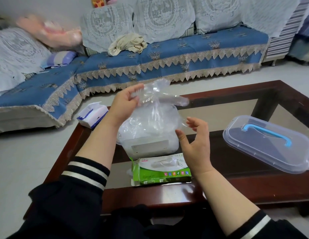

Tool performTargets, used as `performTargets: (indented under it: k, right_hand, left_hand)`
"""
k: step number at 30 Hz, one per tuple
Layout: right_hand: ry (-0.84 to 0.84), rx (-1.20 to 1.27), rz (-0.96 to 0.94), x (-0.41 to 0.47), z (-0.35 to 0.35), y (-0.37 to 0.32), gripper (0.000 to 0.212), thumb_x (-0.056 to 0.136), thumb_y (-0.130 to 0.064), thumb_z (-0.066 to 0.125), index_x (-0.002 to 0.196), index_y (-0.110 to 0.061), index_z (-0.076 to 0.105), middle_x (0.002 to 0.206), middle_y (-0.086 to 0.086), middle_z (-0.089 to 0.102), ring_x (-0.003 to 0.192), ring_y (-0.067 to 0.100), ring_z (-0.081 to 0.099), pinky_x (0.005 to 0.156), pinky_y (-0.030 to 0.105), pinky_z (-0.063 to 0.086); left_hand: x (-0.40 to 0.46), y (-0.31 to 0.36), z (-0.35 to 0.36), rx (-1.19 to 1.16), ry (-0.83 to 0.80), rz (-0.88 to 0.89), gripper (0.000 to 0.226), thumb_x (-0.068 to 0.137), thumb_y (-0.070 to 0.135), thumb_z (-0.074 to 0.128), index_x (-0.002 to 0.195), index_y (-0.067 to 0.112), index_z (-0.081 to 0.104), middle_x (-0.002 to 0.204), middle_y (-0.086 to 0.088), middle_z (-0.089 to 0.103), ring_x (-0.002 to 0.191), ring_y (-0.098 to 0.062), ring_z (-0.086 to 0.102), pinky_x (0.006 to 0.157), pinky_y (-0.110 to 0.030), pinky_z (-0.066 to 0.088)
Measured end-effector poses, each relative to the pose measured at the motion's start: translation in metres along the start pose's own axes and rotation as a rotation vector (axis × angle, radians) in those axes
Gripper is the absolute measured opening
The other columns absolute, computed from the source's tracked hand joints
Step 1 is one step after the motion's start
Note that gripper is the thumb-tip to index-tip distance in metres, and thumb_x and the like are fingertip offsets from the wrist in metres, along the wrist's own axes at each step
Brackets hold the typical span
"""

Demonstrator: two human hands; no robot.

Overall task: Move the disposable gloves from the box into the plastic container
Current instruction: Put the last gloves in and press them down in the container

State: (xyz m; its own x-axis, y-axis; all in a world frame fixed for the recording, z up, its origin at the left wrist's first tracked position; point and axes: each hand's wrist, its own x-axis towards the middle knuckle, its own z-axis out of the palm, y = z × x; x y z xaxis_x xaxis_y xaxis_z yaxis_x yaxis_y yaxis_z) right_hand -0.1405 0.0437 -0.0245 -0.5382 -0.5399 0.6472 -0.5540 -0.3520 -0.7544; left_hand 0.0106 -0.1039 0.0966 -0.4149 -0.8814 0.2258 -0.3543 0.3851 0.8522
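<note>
Dark tabletop [236, 187] w/ plastic container [150, 144] heaped w/ clear gloves [150, 123]. Left hand [126, 102] fingers pinch one glove above it; right hand [195, 137] fingers spread, empty. Green box [160, 171] in front.

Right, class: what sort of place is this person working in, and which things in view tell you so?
Most likely a home living room. A long sofa with a blue fringed cover and lace throws runs along the wall, a low glass-topped coffee table serves as the work surface, and loose cloth lies on the seat.
</note>
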Motion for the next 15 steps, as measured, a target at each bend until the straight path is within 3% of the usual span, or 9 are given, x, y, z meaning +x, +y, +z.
performTargets:
  k: [3, 5, 7, 9, 13, 15]
  right_hand:
    - [-0.058, -0.011, 0.024, -0.004, 0.004, -0.001, 0.044, 0.087, -0.042, 0.061, 0.121, -0.014, 0.052, 0.112, -0.008, 0.051, 0.104, 0.012, 0.053, 0.093, 0.021, 0.041]
    - [-0.098, -0.038, 0.021, -0.006, 0.007, -0.002, 0.043, 0.087, -0.044, 0.06, 0.121, -0.019, 0.051, 0.11, -0.011, 0.05, 0.102, 0.01, 0.052, 0.092, 0.021, 0.042]
    - [-0.135, -0.061, 0.026, -0.008, 0.009, -0.003, 0.041, 0.087, -0.045, 0.059, 0.12, -0.022, 0.051, 0.108, -0.012, 0.05, 0.1, 0.008, 0.052, 0.09, 0.027, 0.045]
    - [-0.171, -0.074, 0.031, -0.009, 0.012, -0.005, 0.041, 0.086, -0.047, 0.058, 0.119, -0.024, 0.051, 0.107, -0.012, 0.05, 0.099, 0.008, 0.052, 0.088, 0.032, 0.047]
    - [-0.23, -0.089, 0.044, -0.013, 0.015, -0.008, 0.041, 0.085, -0.045, 0.063, 0.118, -0.025, 0.053, 0.105, -0.012, 0.052, 0.098, 0.005, 0.052, 0.089, 0.033, 0.047]
    - [-0.257, -0.103, 0.058, -0.013, 0.016, -0.009, 0.04, 0.084, -0.04, 0.067, 0.118, -0.024, 0.053, 0.104, -0.011, 0.053, 0.098, 0.003, 0.05, 0.089, 0.032, 0.045]
  left_hand:
    - [0.004, -0.024, 0.002, 0.206, 0.004, -0.125, 0.046, 0.097, 0.001, 0.044, 0.137, 0.024, 0.05, 0.126, -0.019, 0.059, 0.055, -0.004, 0.049, 0.05, -0.015, 0.042]
    - [0.006, -0.038, 0.005, 0.323, 0.01, -0.153, 0.045, 0.097, 0.002, 0.044, 0.139, 0.019, 0.048, 0.134, -0.014, 0.055, 0.092, -0.016, 0.065, 0.079, -0.028, 0.052]
    - [0.009, -0.049, 0.007, 0.466, 0.004, -0.195, 0.045, 0.097, 0.006, 0.046, 0.14, 0.019, 0.047, 0.143, -0.007, 0.048, 0.12, -0.029, 0.055, 0.097, -0.037, 0.044]
    - [0.011, -0.057, 0.01, 0.598, -0.026, -0.24, 0.049, 0.096, 0.013, 0.052, 0.143, 0.017, 0.042, 0.148, -0.005, 0.042, 0.131, -0.026, 0.045, 0.103, -0.035, 0.038]
    - [0.005, -0.063, 0.016, 0.811, -0.094, -0.257, 0.065, 0.086, 0.036, 0.068, 0.141, 0.017, 0.04, 0.146, -0.01, 0.039, 0.131, -0.032, 0.038, 0.101, -0.043, 0.038]
    - [0.0, -0.064, 0.019, 0.914, -0.084, -0.272, 0.073, 0.082, 0.045, 0.07, 0.142, 0.022, 0.037, 0.156, -0.012, 0.02, 0.138, -0.036, 0.023, 0.107, -0.048, 0.031]
